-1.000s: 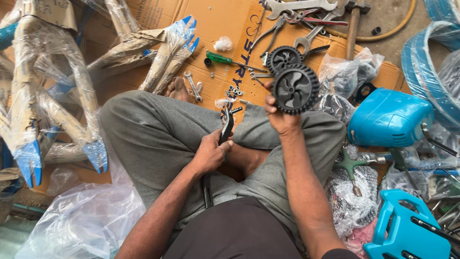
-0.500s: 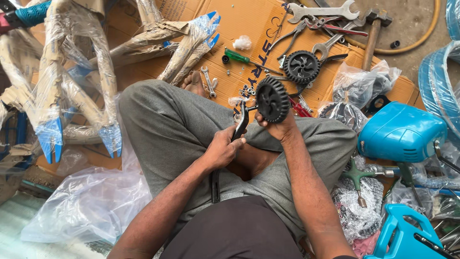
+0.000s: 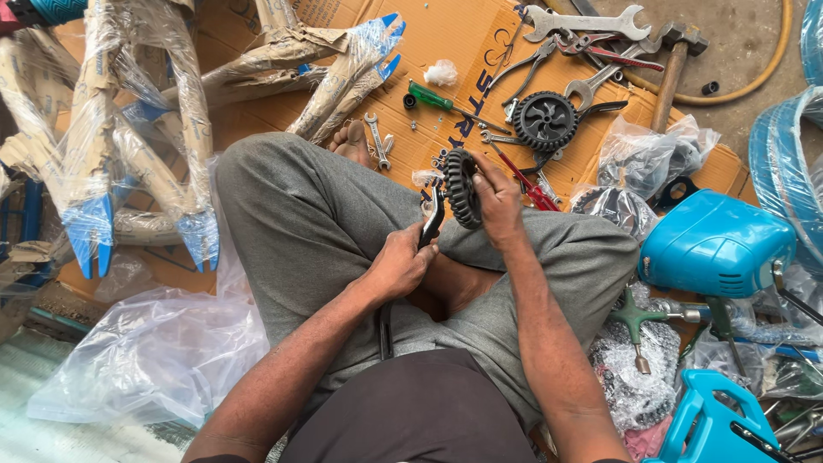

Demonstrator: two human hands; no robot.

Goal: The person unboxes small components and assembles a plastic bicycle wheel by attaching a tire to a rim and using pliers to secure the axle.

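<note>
While the person sat cross-legged in grey trousers on a flattened brown cardboard sheet (image 3: 480,51), both hands worked at the centre of the frame. The right hand (image 3: 497,206) was curled over a small black plastic wheel with a ribbed tread (image 3: 461,187), fingers pressed against its face and thumb behind it, gripping it edge-on just above the knee. The left hand (image 3: 399,261) was closed in a fist around a dark metal bar (image 3: 431,219), whose upper end met the wheel.

Two such wheels showed: the held one, and a second black ribbed wheel (image 3: 546,120) lying flat on the cardboard above and to the right. One green-handled screwdriver (image 3: 433,96) lay at upper centre, one large silver open-ended spanner (image 3: 587,21) along the top edge, and one wooden-handled hammer (image 3: 673,64) at upper right. A small silver spanner (image 3: 375,141) lay beside a bare foot.

Several blue frame pieces wrapped in brown paper and clear film (image 3: 129,146) filled the upper left. One crumpled clear plastic bag (image 3: 146,360) sat at lower left. One bright blue moulded plastic shell (image 3: 716,244) rested at right, with clear bags of parts (image 3: 639,154) above it.
</note>
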